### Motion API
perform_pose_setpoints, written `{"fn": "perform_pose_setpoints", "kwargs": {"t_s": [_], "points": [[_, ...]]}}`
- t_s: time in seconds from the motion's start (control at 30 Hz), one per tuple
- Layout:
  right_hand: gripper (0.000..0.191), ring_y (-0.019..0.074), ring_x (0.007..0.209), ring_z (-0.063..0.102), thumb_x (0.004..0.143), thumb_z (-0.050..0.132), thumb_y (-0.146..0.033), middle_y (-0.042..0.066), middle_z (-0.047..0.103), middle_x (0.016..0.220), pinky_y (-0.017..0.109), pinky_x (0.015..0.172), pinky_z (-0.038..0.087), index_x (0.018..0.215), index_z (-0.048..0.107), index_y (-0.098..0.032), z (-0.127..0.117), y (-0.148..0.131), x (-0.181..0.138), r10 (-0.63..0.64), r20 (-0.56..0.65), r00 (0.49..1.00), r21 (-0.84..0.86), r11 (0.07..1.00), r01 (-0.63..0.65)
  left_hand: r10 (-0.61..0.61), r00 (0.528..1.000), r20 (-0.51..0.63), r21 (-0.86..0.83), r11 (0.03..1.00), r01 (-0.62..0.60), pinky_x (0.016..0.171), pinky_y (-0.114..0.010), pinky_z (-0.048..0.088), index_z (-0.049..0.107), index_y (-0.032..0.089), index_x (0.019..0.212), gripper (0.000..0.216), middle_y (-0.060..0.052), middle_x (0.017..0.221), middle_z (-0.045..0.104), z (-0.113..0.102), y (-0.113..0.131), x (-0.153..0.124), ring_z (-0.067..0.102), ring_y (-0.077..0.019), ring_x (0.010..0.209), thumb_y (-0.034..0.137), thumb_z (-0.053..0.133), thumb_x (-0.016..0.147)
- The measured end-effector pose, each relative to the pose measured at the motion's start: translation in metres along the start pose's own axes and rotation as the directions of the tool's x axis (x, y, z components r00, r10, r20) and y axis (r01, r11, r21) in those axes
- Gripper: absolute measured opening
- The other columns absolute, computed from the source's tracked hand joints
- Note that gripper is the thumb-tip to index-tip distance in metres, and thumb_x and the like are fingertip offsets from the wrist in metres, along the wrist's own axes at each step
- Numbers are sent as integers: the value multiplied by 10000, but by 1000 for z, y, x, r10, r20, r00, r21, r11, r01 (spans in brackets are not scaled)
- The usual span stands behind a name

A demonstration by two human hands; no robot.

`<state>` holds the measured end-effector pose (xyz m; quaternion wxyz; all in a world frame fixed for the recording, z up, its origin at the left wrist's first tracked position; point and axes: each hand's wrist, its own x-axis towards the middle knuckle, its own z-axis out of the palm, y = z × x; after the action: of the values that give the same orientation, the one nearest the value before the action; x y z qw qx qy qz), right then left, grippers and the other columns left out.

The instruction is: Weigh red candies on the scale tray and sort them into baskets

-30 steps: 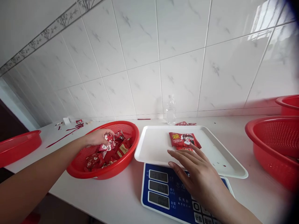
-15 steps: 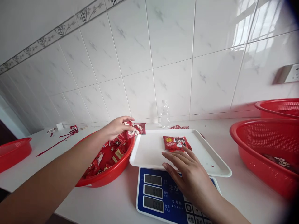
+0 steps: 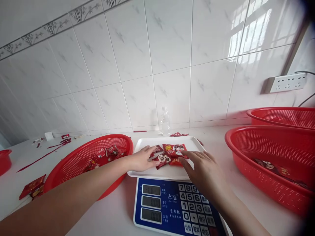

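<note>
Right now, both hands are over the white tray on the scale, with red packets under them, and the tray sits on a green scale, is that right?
Not quite: the scale is blue, not green, as the head view shows. The rest holds: the left hand and right hand are over the white tray, touching the red packets on it.

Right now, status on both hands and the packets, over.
Left hand open, on packets on the white tray. Right hand open, fingertips on the same packets. More packets in the red basket. Nothing in the way.
</note>
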<state>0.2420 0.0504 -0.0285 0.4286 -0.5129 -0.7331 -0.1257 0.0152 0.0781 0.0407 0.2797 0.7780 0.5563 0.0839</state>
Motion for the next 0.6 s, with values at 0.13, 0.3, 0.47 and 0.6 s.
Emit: {"fn": "perform_pose_setpoints", "kwargs": {"t_s": [0.13, 0.3, 0.47, 0.6], "points": [[339, 301, 799, 747, 953, 429, -322, 100, 787, 842, 578, 882, 501, 893, 741, -204, 4, 0, -2, -8, 85, 996, -25, 1000, 10, 65, 998, -14, 6, 998, -65, 1174, -504, 280, 280, 226, 1527, 862, -153, 1620, 253, 12, 9, 1, 281, -364, 1465, 596, 606, 821], [255, 258, 838, 744, 925, 484, -264, 25, 790, 856, 558, 940, 481, 843, 725, -247, 4, -10, -5, -77, 180, 981, 7, 997, 77, 135, 990, -37, 24, 991, -134, 1203, -552, 203, 213, 206, 1553, 956, -163, 1647, 164, 20, 16, 10, 92, -387, 1512, 712, 546, 813], [256, 241, 840, 738, 938, 474, -224, 26, 783, 867, 526, 918, 497, 836, 708, -243, 0, -14, -5, -118, 211, 970, 13, 993, 118, 195, 979, -67, 97, 977, -188, 1181, -658, 36, 269, 240, 1541, 882, -149, 1656, 151, 30, 15, 29, -35, -416, 1512, 755, 447, 848], [280, 227, 741, 738, 949, 459, -212, 19, 778, 798, 456, 825, 537, 803, 696, -244, -3, -3, -3, -107, 171, 979, -18, 994, 111, 267, 960, -79, 145, 956, -254, 1167, -663, -31, 364, 330, 1495, 752, -72, 1662, 181, 37, 18, 40, -60, -381, 1519, 748, 416, 872]]}}
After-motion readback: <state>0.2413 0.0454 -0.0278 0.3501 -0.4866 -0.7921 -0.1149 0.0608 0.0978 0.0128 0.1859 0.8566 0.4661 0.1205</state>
